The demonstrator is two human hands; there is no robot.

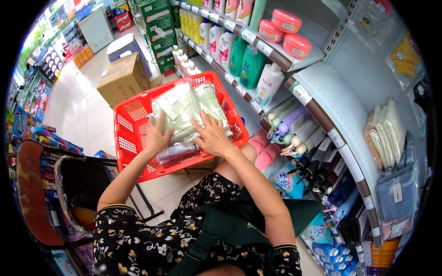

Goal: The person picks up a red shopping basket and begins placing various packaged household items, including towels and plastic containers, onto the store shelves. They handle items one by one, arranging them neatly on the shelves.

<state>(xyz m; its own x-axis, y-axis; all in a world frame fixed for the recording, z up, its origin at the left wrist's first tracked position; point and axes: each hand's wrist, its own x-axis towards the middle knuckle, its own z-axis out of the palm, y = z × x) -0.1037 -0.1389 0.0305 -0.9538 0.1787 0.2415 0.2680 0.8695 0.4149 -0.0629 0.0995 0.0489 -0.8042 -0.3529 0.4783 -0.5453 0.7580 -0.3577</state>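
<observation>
A red plastic basket [124, 165] stands tilted before me. In it lies a pale green folded textile in a clear plastic bag [178, 103]. My left hand [157, 134] touches this bag's lower left edge; whether its fingers grip is unclear. My right hand [213, 134] rests on the bag's right part with its fingers apart. A second pale green bagged pack [209, 98] sits against the basket's right side, partly under the first. Below them, a greyish-purple bagged pack [178, 151] shows at the near side.
A shelf to the right bears shampoo bottles [253, 65], pink tubs [286, 22] and folded umbrellas [297, 120]. Pink slippers [267, 155] lie under it. A cardboard box [122, 77] stands beyond the basket. At left is a chair [81, 189] with a worn seat.
</observation>
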